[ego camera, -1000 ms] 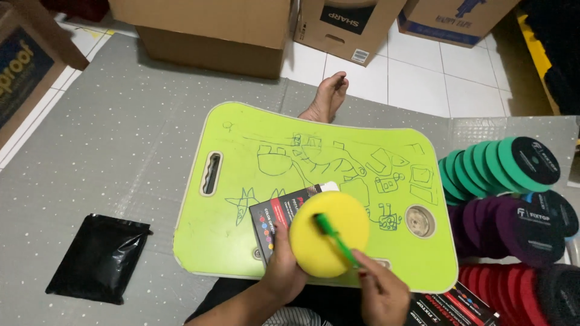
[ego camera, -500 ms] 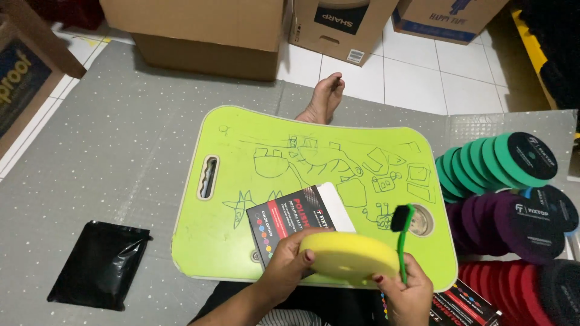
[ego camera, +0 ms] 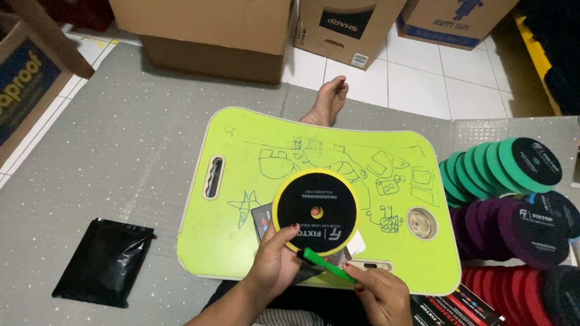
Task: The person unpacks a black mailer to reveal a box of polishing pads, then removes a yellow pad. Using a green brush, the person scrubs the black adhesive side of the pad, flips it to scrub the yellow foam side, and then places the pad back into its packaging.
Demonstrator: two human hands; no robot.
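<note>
My left hand [ego camera: 275,265] holds a round yellow foam pad [ego camera: 315,211] upright by its lower edge, with the black backing and its centre hole facing me. A green-handled brush [ego camera: 326,265] is pinched in my right hand [ego camera: 379,296], and its handle lies just under the pad. Both are above the near edge of a lime-green lap tray [ego camera: 241,157] covered in pen doodles. A dark printed card [ego camera: 263,218] lies on the tray, mostly hidden behind the pad.
Rows of green [ego camera: 501,166], purple [ego camera: 513,223] and red [ego camera: 519,290] foam pads stand on edge at the right. A black pouch [ego camera: 106,262] lies on the grey mat at the left. Cardboard boxes [ego camera: 205,33] line the back. A bare foot [ego camera: 329,99] rests beyond the tray.
The pad has been turned over: its yellow foam face showed before, now the black backing faces me. The brush has dropped from upright beside the pad to lying below it.
</note>
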